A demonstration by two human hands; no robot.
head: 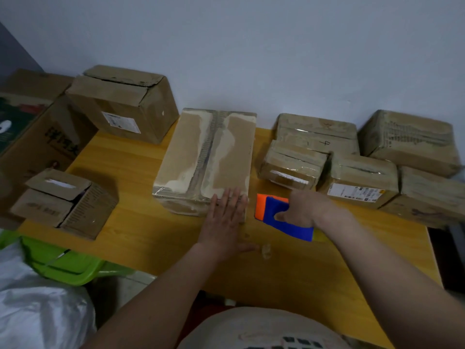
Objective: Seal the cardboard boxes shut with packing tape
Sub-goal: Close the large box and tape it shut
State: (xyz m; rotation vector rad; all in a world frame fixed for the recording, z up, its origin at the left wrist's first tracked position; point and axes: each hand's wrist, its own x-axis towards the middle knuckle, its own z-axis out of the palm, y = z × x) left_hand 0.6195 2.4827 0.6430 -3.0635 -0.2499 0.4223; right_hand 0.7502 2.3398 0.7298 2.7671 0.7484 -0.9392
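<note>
boxes: 9 | left hand flat on centre box | right hand grips 1 dispenser right of it

Yellow wood-grain table against the wall. On it: long box at centre, clear tape over the top seam. Far left, large box with top flaps loose. Near left, small box at the table edge, flaps not flat. Right side, cluster of five taped boxes touching each other: flat box far, small one in front of it, labelled box beside that, two more at far right. Crumpled scrap of clear tape near centre. Blue-and-orange tape dispenser just right of the long box; can't tell if it touches the table.
</note>
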